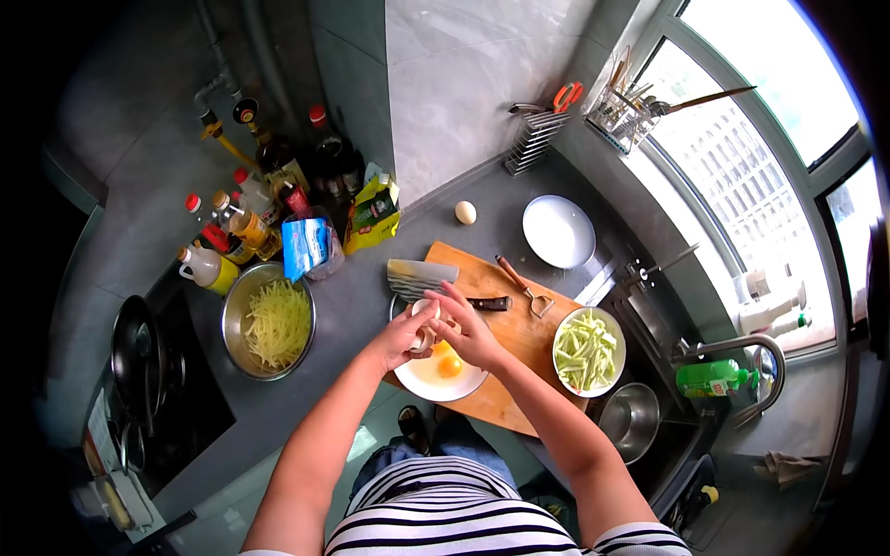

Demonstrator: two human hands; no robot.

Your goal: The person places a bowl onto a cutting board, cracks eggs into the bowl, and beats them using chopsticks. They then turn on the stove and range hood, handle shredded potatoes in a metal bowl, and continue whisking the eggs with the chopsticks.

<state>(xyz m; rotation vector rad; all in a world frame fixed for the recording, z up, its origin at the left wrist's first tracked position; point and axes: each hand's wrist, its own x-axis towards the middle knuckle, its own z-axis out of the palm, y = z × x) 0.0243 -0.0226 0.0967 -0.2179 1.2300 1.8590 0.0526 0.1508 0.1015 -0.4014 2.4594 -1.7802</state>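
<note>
Cracked eggshell (422,341) pieces sit between my hands, over a white bowl (424,389) holding raw egg with a yolk (450,368). My left hand (400,337) is closed around the shell. My right hand (473,339) meets it from the other side, fingers bent against the shell; its exact grip is partly hidden. Beneath the bowl lies a wooden cutting board (505,398). Just beyond my fingers is a cleaver (422,273) with a dark handle (489,303). A peeler (527,287) rests farther right on the board.
A whole egg (465,212) and an empty white plate (558,232) are at the back. Right stand a bowl of cut green vegetable (588,350) and a sink with a metal bowl (629,422). Left are a steel bowl (313,324) of shreds, bottles (248,227) and a pan (137,357).
</note>
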